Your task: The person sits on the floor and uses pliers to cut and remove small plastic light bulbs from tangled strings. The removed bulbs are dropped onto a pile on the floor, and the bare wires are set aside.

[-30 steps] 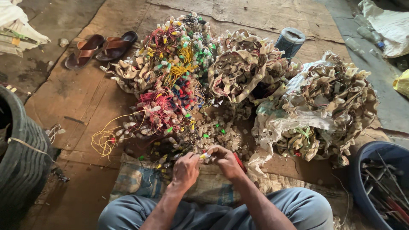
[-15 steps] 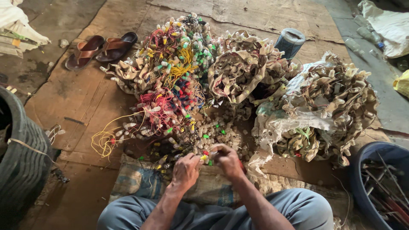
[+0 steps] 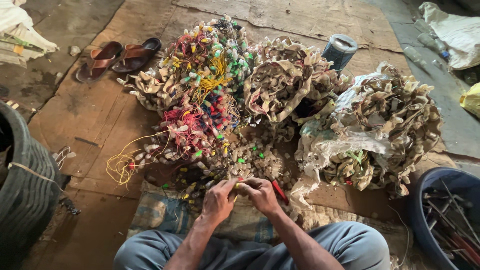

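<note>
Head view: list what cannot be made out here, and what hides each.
- The small piece pinched between left hand and right hand: covered by the fingers, too small to identify.
- Blue tub, lower right: cut off by the frame edges; its contents are dim.
- Black tyre, left: cut off by the frame edge.
- Red-handled tool: mostly hidden behind the right hand.

2 hands (image 3: 240, 197) — wired bulb heap (image 3: 210, 100)
</note>
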